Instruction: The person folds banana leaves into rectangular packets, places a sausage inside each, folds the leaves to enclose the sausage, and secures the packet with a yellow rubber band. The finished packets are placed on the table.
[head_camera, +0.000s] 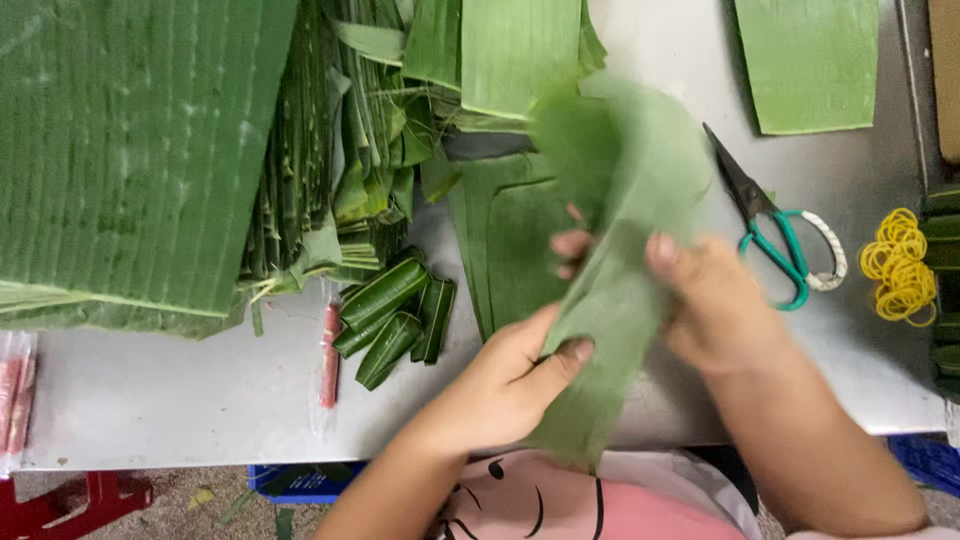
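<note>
Head view, looking down on a grey table (150, 400). A soft, blurred piece of green leaf (615, 250) is held up above the table's near edge by 2 bare hands. The left hand (505, 385) is clenched on the leaf's lower left edge, the thumb pressed over the front of it. The right hand (700, 300) is closed on the leaf's right side, its thumb on top and fingertips (570, 243) seen poking out behind the leaf.

A large stack of long banana leaves (130, 160) is spread over the left half of the table, with a heap of narrower leaf strips (350, 150) just beside it. Flat cut leaf pieces (505, 250) lie under the held leaf. 4 small folded leaf parcels (395, 315) are grouped near the left hand, and a thin red stick in clear wrap (330, 355) lies just left of them. Scissors with teal handles (775, 235) rest to the right of the hands, a pile of yellow rubber bands (900, 265) beyond them. Another cut leaf rectangle (810, 65) lies at the top right.
</note>
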